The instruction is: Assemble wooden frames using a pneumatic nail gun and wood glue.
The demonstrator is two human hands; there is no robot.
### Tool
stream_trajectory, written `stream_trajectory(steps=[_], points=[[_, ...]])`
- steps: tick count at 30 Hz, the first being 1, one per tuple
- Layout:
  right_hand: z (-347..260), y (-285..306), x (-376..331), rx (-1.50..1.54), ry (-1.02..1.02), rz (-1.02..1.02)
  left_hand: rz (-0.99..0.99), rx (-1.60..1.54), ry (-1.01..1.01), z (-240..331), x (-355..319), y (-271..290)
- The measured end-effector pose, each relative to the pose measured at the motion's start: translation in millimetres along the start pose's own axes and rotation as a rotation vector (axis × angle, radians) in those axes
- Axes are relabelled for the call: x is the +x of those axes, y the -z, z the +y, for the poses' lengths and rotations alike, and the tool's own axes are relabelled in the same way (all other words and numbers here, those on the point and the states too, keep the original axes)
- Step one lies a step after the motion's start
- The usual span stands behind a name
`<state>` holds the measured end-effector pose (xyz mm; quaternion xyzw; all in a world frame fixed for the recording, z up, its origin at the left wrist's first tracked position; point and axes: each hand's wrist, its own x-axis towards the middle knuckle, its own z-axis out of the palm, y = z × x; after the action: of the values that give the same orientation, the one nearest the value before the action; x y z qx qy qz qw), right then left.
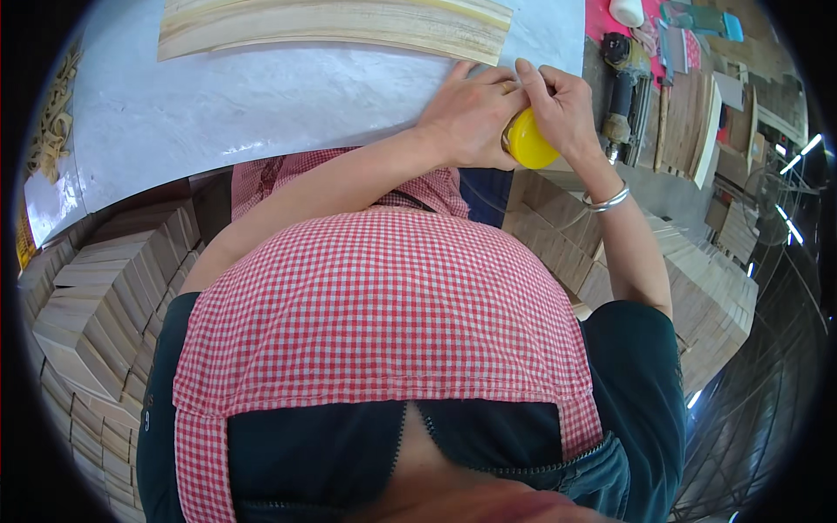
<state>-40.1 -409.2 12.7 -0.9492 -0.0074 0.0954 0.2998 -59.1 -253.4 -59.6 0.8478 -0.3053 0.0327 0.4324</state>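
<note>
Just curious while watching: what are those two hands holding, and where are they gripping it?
Both hands clasp a small yellow rounded object, likely a bottle, around its upper part; its top is hidden by the fingers.

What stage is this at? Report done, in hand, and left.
Done: wooden boards lie stacked on the white table. In hand: both hands, left hand and right hand, grip a yellow bottle at the table edge. Left: many wood pieces stacked beside the person.

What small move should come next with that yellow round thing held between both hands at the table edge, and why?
Probably steady the yellow object with the left hand while the right hand works its top. Both hands already close around it at the edge of the white table, right fingertips pinching above it. What they pinch is hidden.
</note>
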Motion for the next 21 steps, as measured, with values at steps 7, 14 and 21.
stream_trajectory(steps=[7, 14, 21], points=[[0.9, -2.9, 0.9, -0.092, 0.010, -0.013, -0.106, -0.018, 0.051, 1.9, 0.1, 1.9], [-20.3, 21.8, -12.8, -0.224, 0.143, -0.026, -0.116, -0.019, 0.080, 0.9, 3.3, 8.9], [-15.9, 34.7, -25.6, 0.017, 0.141, -0.108, -0.049, 0.005, 0.034, -2.7, 0.7, -0.1]])
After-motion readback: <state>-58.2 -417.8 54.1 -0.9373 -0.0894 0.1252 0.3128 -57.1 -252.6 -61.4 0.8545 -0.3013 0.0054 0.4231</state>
